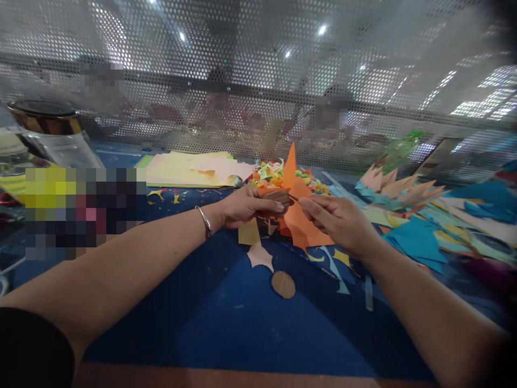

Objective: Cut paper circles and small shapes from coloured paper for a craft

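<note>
My left hand (246,207) is closed around a small brown oval paper piece (278,200), held above the blue table. My right hand (343,223) is closed in a pinch right beside it, its fingertips at the oval's right edge, gripping something thin I cannot make out. Behind both hands lies an orange paper sheet (301,218) with a pointed tip standing up. A second brown oval cutout (283,284) lies flat on the table below the hands. A silver bangle (204,221) is on my left wrist.
A stack of pale yellow and pink sheets (189,170) lies at the back left, a jar (52,132) at far left. Colourful scraps (274,175) pile behind the orange sheet. Teal and peach cut shapes (407,215) spread to the right. A perforated metal screen (258,81) stands behind, with people beyond it.
</note>
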The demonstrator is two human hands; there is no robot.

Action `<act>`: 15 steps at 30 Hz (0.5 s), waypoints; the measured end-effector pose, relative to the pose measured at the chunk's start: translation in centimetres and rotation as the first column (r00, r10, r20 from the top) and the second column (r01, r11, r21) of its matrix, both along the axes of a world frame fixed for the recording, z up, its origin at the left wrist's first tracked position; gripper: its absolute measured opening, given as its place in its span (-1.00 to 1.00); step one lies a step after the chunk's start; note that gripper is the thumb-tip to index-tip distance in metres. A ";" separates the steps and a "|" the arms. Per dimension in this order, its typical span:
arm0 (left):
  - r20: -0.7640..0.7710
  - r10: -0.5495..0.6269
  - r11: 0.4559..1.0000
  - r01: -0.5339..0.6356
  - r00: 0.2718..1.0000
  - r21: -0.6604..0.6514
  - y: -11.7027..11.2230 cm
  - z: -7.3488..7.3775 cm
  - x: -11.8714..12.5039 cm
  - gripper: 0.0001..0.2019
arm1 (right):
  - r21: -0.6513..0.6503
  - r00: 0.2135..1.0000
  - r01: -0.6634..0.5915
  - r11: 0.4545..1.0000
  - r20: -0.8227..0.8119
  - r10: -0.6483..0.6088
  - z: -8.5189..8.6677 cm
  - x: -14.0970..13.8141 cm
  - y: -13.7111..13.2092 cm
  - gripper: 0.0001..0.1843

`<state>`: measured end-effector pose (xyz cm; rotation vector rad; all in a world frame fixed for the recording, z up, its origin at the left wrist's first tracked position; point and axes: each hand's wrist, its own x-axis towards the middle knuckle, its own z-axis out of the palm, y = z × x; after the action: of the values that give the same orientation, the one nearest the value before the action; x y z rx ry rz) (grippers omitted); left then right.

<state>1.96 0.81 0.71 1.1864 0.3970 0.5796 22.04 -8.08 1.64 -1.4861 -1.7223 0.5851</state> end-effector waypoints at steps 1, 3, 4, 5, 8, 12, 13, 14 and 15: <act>-0.002 -0.002 1.000 0.002 1.000 0.002 0.0 0.0 0.0 -0.87 | -0.002 1.000 -0.003 1.000 0.002 0.003 0.0 0.0 0.0 -0.40; -0.006 -0.007 1.000 0.007 1.000 0.006 0.1 0.0 0.0 -0.87 | -0.001 1.000 -0.002 1.000 0.009 0.002 0.0 0.0 0.0 -0.40; -0.008 -0.009 1.000 0.009 1.000 0.009 0.2 -0.1 0.0 -0.87 | 0.002 1.000 -0.001 1.000 0.012 0.001 -0.1 0.1 0.0 -0.41; -0.009 -0.010 1.000 0.011 1.000 0.013 0.2 -0.1 0.0 -0.87 | 0.007 1.000 -0.004 1.000 0.013 0.004 -0.1 0.1 0.0 -0.41; -0.023 -0.028 0.999 0.029 0.999 0.034 0.3 -0.2 -0.1 -0.88 | -0.003 1.000 -0.016 1.000 0.020 0.016 0.0 0.1 0.0 -0.42; -0.028 -0.062 0.996 0.064 0.998 0.068 0.4 -0.2 -0.2 -0.88 | -0.004 0.997 -0.025 1.000 0.068 0.025 0.2 0.1 -0.1 -0.41; -0.033 -0.062 0.996 0.064 0.998 0.066 0.4 -0.2 -0.2 -0.87 | 0.008 0.997 -0.022 1.000 0.080 0.022 0.2 0.0 -0.1 -0.40; -0.041 -0.061 0.996 0.063 0.997 0.060 0.4 -0.2 -0.3 -0.86 | 0.016 0.996 -0.019 1.000 0.087 0.017 0.3 0.0 -0.1 -0.40; -0.048 -0.059 0.997 0.062 0.997 0.051 0.4 -0.1 -0.3 -0.83 | 0.020 0.996 -0.014 1.000 0.087 0.012 0.3 -0.1 -0.1 -0.40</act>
<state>1.68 1.23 0.57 1.2604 0.3862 0.5134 21.96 -8.17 1.94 -1.5065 -1.8008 0.5147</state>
